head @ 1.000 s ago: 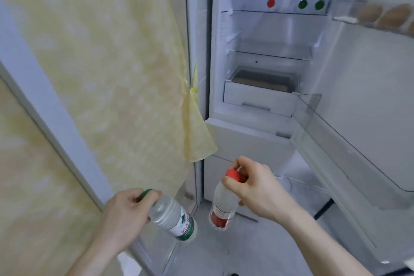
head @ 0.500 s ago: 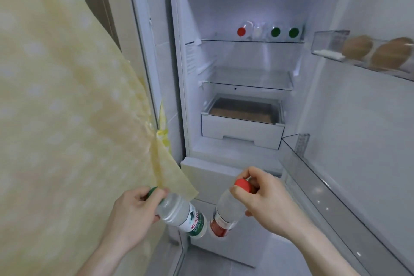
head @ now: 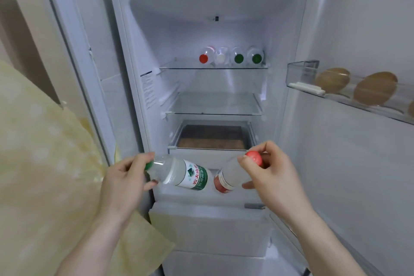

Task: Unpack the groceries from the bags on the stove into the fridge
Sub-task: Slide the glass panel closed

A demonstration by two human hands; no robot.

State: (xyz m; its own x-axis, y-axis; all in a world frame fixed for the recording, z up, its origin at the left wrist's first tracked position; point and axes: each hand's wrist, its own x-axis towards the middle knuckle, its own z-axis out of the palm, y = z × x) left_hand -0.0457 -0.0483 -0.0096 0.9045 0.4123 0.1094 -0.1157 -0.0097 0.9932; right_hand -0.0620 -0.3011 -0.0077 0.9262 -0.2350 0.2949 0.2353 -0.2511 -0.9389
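Each hand gripping a clear ribbed plastic bottle [head: 186,175], glossy white fridge [head: 143,51]

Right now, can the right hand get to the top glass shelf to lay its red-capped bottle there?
Probably yes: the right hand faces the open fridge, and the top glass shelf is bare left of the four bottles.

Both bare forearms reach forward and up from the lower edge of the view. The left grip [head: 125,184] curls its fingers and thumb round something at its fingertips. The right grip [head: 272,173] pinches between thumb and bent fingers, wrist angled inward.
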